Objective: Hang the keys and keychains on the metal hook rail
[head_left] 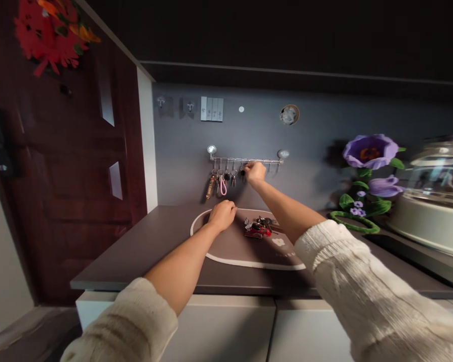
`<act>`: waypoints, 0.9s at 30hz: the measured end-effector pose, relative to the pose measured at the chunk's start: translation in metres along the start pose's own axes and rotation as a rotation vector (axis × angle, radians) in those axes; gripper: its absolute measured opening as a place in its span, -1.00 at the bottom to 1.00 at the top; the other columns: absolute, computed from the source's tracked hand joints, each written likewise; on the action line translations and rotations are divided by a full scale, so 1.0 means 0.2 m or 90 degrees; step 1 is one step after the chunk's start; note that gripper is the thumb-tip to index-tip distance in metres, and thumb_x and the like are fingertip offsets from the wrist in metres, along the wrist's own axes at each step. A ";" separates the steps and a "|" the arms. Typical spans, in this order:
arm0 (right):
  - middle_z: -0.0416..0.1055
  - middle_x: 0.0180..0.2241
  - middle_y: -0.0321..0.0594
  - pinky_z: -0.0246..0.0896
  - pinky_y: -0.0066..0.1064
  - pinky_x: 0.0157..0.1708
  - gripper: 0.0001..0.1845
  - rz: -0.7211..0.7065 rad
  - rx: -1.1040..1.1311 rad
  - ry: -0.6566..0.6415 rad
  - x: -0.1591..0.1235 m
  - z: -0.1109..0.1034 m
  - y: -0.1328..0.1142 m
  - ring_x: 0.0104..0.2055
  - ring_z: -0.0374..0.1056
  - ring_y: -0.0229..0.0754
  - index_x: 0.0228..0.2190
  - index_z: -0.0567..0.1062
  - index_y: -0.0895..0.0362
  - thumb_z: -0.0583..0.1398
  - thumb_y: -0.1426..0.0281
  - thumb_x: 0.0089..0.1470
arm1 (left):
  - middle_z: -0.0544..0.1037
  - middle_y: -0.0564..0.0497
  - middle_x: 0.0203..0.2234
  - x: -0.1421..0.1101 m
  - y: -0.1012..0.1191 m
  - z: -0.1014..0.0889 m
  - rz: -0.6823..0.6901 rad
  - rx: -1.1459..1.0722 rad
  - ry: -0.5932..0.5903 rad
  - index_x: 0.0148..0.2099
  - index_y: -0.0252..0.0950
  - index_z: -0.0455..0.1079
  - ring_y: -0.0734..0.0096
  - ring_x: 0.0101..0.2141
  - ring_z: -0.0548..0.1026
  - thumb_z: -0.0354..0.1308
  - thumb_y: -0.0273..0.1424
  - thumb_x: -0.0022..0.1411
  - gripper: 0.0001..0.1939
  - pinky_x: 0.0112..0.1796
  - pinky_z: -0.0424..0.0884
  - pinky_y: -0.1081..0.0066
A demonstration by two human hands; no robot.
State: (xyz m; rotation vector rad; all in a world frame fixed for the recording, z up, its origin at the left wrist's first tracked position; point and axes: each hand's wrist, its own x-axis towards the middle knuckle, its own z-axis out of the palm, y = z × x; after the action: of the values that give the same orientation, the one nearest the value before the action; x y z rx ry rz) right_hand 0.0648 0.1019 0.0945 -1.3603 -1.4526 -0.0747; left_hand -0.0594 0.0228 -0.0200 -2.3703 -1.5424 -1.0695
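Right hand's (253,171) fingers seem pinched on dark-topped keys (242,173), probably light, stiff, best held by their tops; left hand (222,214) curls, hold unseen.

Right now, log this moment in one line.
right hand: at hook rail | left hand: near mat | key pile: on mat

The brown-grey worktop (132,249) is carrying a rounded brown mat (236,251) with a pale border. A small heap of keys (258,227), red pieces among them, is lying on the mat beside a pale printed shape. Farther right, a purple flower ornament (385,186) with green leaves is standing near a cream, clear-domed container (430,223), which is sitting on a flat black base (411,256).
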 end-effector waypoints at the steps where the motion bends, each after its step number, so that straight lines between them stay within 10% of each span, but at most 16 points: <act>1: 0.47 -0.43 -0.07 0.23 -0.38 -0.26 -0.81 -0.005 -0.007 -0.001 -0.01 0.00 0.00 -0.32 0.38 -0.14 -0.47 0.53 0.19 0.12 0.52 -0.16 | 0.45 -0.07 -0.34 0.00 0.00 0.00 0.001 0.001 -0.001 -0.32 -0.28 0.39 0.36 -0.31 0.40 -0.11 -0.35 0.19 -0.74 -0.27 0.24 0.41; 27: 0.47 -0.38 -0.12 0.19 -0.41 -0.24 -0.79 0.011 0.033 -0.013 -0.10 0.02 0.07 -0.30 0.36 -0.18 -0.42 0.51 0.18 0.09 0.48 -0.10 | 0.46 -0.08 -0.36 0.00 -0.03 0.01 -0.010 -0.010 -0.004 -0.35 -0.29 0.40 0.35 -0.31 0.40 -0.09 -0.34 0.18 -0.75 -0.26 0.25 0.41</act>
State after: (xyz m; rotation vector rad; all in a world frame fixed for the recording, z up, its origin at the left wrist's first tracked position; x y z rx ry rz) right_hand 0.0673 0.0963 0.0717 -1.3356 -1.4494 -0.0122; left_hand -0.0637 0.0271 -0.0238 -2.3769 -1.5632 -1.0822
